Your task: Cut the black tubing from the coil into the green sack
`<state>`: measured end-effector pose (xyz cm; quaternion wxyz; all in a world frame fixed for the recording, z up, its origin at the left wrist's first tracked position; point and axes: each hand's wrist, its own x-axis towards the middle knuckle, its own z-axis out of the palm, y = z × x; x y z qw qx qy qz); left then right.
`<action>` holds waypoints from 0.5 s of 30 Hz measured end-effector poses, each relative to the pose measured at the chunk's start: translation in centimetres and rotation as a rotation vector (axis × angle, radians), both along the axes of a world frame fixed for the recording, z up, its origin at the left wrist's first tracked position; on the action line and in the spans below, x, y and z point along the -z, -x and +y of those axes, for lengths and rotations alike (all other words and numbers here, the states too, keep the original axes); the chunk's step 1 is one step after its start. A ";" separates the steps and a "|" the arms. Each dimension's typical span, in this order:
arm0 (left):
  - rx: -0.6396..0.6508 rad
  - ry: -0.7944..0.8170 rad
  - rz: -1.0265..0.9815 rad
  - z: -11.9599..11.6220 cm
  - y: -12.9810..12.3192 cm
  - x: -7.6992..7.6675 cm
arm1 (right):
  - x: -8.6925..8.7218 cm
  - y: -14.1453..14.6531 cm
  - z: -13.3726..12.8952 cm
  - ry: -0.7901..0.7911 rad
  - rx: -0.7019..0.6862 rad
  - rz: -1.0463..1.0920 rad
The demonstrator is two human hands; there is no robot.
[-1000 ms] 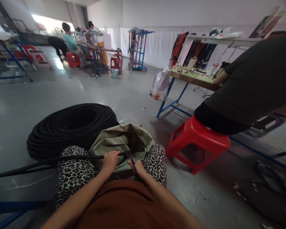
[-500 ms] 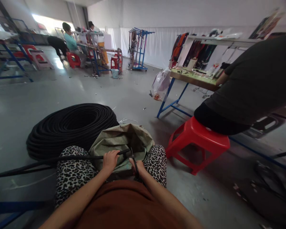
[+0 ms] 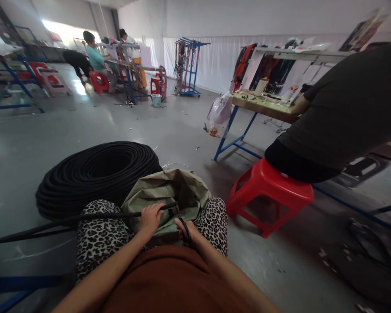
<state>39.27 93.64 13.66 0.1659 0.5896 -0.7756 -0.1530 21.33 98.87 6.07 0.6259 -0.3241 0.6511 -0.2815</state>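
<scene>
Left hand (image 3: 150, 218) is closed around the black tube (image 3: 84, 217), steadying its end over the sack's (image 3: 169, 191) open mouth between the knees; right hand (image 3: 186, 229) grips scissors (image 3: 181, 221), blades near the tube end; since a second ago, both hands have barely shifted.

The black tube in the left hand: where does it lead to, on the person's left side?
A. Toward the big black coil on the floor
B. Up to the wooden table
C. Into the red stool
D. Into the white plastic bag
A: from the left hand, the black tube runs left across the lap, beside the big black coil on the floor.
</scene>
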 end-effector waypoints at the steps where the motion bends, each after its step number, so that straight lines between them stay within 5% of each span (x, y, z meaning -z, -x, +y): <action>1: 0.004 -0.003 0.001 0.1 0.0 0.0 | 0.1 0.0 0.0 0.009 -0.006 -0.005; 15: 0.065 -0.014 -0.025 0.4 -0.3 -0.1 | 0.8 0.0 -0.2 -0.005 -0.015 -0.025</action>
